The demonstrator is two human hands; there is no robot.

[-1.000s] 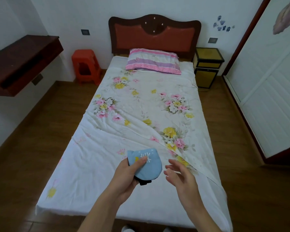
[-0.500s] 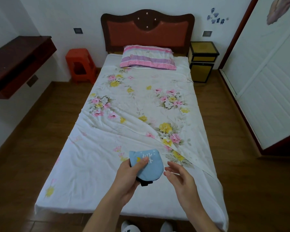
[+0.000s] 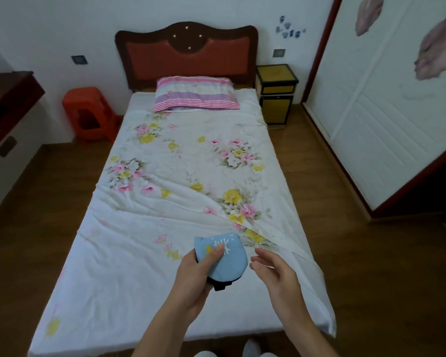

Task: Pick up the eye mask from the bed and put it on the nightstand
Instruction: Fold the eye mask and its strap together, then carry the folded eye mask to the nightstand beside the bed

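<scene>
A: Where is the eye mask [image 3: 225, 258] sitting right now?

B: It is sitting in the left hand [image 3: 195, 279], held up above the foot end of the bed [image 3: 144, 248]. The thumb is pressing on its light blue front, and the fingers are wrapping behind it, so the hand is clamping the mask. A dark edge is showing at the bottom of the mask.

A: And the right hand [image 3: 277, 276]?

B: It is hovering just beside the mask, fingers loosely spread and slightly curled, touching nothing.

A: Is the nightstand [image 3: 276, 92] showing?

B: Yes, the yellow and black one is standing at the far right corner of the bed, next to the headboard [image 3: 188, 55], well apart from both hands. 1 striped pillow [image 3: 195, 96] is lying at the head of the bed, and a red stool [image 3: 89, 114] is standing on the left.
</scene>
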